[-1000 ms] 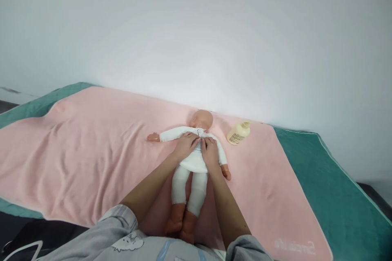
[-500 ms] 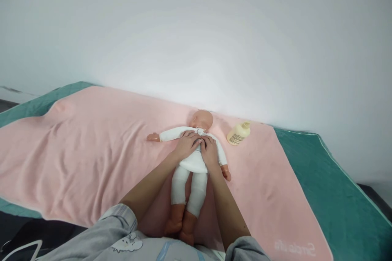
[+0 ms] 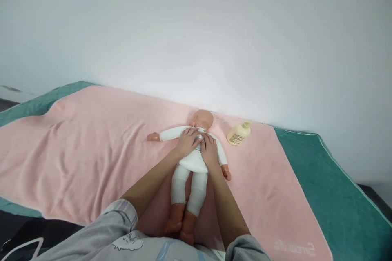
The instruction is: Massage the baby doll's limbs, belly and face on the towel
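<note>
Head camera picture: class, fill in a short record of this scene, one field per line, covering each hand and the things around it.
Left hand: left hand flat on the doll's chest
Right hand: right hand flat beside it, fingertips meeting
Doll: doll on its back, in white clothes
Bottle: cream bottle lying apart, right of the doll's head
Surface: pink towel over green cover

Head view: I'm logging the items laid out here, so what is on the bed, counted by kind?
Dolls: 1, under both hands
Bottles: 1, lying on its side
Pink towels: 1
Green sheets: 1
Total: 4
</note>
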Demonstrator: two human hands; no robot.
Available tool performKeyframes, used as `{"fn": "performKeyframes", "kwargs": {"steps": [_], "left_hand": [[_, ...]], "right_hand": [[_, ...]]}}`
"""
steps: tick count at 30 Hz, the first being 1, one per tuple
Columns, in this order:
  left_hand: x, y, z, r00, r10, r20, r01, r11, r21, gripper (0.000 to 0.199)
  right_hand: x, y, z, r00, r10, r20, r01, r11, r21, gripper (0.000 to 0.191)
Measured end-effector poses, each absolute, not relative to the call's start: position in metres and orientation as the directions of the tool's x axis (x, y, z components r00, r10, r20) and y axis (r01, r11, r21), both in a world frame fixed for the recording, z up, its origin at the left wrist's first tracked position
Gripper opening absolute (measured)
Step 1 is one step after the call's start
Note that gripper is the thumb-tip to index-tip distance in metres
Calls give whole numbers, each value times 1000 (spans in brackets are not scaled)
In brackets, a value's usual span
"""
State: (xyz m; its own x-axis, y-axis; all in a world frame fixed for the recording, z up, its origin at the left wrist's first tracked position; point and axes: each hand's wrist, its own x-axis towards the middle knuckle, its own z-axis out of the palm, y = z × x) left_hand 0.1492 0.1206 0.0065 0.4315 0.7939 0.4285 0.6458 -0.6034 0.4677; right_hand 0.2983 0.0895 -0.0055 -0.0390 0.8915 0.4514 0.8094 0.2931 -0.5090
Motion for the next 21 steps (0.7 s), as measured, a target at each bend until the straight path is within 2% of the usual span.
{"fn": "performKeyframes", "kwargs": {"steps": [6, 12, 15, 21], "left_hand": [[152, 123, 3, 425, 810, 404, 689, -579, 436, 35], [151, 122, 3, 425, 792, 439, 654, -603, 457, 32], [148, 120, 5, 391, 766, 510, 577, -636, 513, 28], [129, 98, 4, 202, 764, 613, 388, -637, 666, 30]], "right_hand": [[299, 92, -6, -53, 907, 419, 825, 276, -493, 40], [299, 92, -6, -49, 911, 409, 821, 270, -503, 40], [299, 89, -4, -54, 898, 436, 796, 302, -524, 40], [300, 67, -1, 19, 868, 497, 711, 337, -617, 38]]}}
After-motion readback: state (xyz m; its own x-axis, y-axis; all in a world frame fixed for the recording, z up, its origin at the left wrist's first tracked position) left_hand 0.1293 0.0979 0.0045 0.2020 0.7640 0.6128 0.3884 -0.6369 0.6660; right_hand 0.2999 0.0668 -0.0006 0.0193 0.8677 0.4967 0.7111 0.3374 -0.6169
